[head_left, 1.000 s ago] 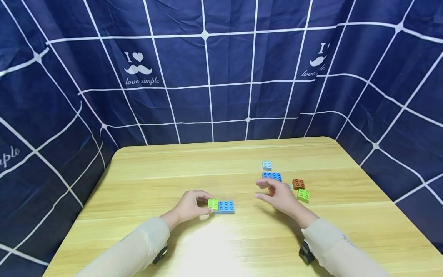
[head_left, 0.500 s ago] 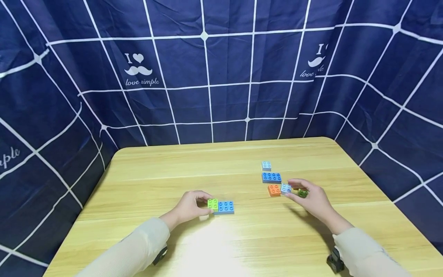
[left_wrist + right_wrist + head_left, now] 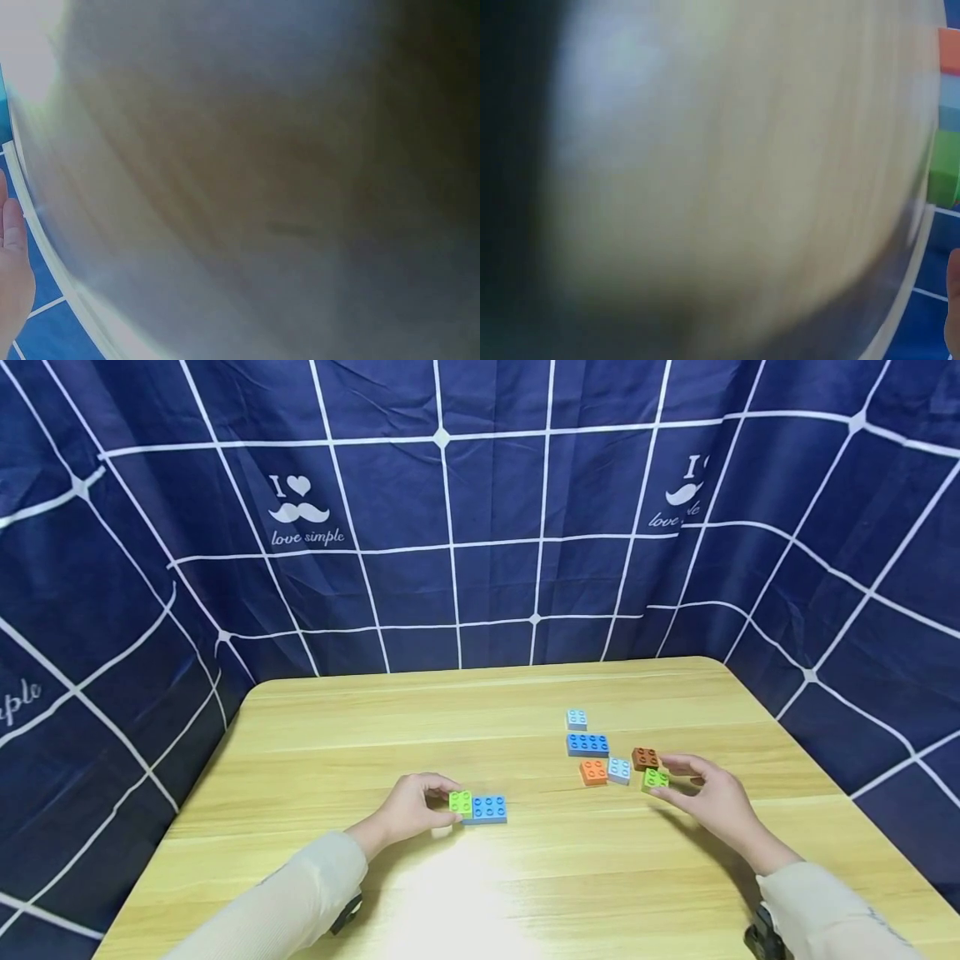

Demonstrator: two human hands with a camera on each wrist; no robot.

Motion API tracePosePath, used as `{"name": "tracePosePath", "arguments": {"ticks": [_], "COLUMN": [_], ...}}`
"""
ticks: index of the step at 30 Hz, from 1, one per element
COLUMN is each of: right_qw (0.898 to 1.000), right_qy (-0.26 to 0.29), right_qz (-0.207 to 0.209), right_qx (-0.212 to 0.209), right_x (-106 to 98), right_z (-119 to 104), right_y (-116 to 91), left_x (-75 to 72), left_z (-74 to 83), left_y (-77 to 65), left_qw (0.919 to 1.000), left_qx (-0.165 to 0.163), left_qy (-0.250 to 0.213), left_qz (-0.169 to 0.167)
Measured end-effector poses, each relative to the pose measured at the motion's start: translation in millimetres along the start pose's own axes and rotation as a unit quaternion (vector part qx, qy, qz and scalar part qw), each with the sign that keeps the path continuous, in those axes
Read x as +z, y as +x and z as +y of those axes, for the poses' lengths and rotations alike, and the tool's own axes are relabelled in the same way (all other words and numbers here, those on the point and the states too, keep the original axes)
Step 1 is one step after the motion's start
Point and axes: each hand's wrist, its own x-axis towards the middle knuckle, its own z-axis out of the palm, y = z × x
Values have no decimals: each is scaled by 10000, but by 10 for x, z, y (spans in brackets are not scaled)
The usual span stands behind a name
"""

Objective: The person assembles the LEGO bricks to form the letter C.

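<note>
In the head view, my left hand [image 3: 415,806] pinches a lime green toy building brick [image 3: 461,804] between thumb and fingers. That brick sits on the left end of a longer blue brick [image 3: 490,809], on the table. Farther right, my right hand [image 3: 712,793] is at a second green brick [image 3: 655,780], thumb tip by its near right corner and fingers behind it, with a gap between them. A brown brick [image 3: 645,758] lies just beyond. The right wrist view catches the green brick [image 3: 945,169] and part of the thumb [image 3: 954,300] apart from it.
Left of the right hand lie an orange brick [image 3: 594,772] and a light blue brick [image 3: 618,770]. Behind them are a long blue brick [image 3: 588,745] and another light blue brick [image 3: 577,719]. A dark blue gridded curtain [image 3: 495,577] surrounds the wooden table [image 3: 360,710].
My right hand has moved right across the loose bricks to the green one, uncovering the orange, light blue and long blue bricks. The left hand has stayed in place on its brick.
</note>
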Motion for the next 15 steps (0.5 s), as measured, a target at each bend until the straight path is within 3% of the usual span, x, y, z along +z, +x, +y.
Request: {"name": "tracePosePath", "arguments": {"ticks": [9, 15], "right_qw": [9976, 9957], "right_qy": [4, -39], "right_qz": [-333, -488], "right_qx": [610, 787], "right_x": [25, 69], "right_z": [50, 69], "right_y": [-16, -21], "left_x": [3, 1], "left_z": [-7, -2], "left_y": [-1, 1], "left_qw": [10000, 10000], "left_qx": [-23, -34], "left_qy": [-4, 31], "left_qz": [9, -39]}}
